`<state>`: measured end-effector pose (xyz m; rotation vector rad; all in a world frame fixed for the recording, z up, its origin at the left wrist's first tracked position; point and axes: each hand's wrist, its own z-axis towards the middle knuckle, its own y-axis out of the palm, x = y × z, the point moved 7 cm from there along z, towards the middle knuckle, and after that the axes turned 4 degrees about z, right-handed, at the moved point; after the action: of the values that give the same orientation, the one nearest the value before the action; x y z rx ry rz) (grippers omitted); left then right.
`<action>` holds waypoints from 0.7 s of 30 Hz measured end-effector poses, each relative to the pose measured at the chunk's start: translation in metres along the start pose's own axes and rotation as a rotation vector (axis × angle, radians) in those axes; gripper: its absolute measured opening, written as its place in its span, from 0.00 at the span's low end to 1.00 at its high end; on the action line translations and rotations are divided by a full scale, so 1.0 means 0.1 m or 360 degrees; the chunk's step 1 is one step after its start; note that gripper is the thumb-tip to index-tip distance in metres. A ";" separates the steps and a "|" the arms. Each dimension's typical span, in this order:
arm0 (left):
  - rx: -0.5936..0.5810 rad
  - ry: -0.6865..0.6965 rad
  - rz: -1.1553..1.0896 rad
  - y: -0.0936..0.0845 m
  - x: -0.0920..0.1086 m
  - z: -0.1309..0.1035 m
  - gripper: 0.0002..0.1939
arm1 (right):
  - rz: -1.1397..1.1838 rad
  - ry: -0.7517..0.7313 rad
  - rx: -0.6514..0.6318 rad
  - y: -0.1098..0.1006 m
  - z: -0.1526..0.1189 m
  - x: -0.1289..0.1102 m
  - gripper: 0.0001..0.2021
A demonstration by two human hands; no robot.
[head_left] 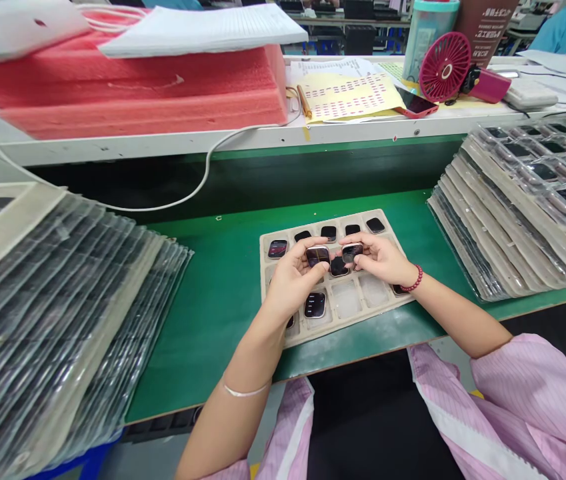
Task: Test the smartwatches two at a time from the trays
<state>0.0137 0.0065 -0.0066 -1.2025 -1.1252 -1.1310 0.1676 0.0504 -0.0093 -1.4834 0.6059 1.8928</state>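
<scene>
A beige compartment tray [293, 338] lies on the green bench, with several dark square smartwatch bodies in its pockets. Over the tray's middle, my left hand [293, 277] is closed on one smartwatch [318, 257], thumb across its lower edge. Close beside it, my right hand [381, 259] pinches a second smartwatch [351, 253] between thumb and fingers. Another smartwatch [339, 267] shows between the two hands, in or just above the tray. Lit text shows on the screen of a smartwatch [315, 305] in the front row. Two front pockets right of it hold no watch. My hands hide some pockets.
Stacked clear trays [77, 320] rise on the left; another tray stack [517, 213], its top filled with watches, stands on the right. A white cable [203, 180] droops from the shelf. Pink foam [163, 100], papers [353, 93], a phone [417, 102] and a fan [445, 67] occupy the shelf.
</scene>
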 end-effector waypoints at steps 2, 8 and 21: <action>0.0003 -0.0007 -0.0002 0.00 0.00 0.00 0.22 | -0.0025 0.0011 0.0005 0.00 0.00 0.01 0.17; 0.0006 0.0014 0.0038 0.00 -0.01 0.01 0.30 | -0.0128 -0.0066 -0.0005 0.01 -0.01 -0.03 0.20; -0.0047 0.0043 -0.0004 0.02 -0.02 0.02 0.30 | 0.0009 0.0100 0.0000 -0.02 0.00 0.05 0.23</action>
<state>0.0153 0.0090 -0.0090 -1.2056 -1.0933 -1.1657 0.1685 0.0532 -0.0138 -1.5476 0.6394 1.8559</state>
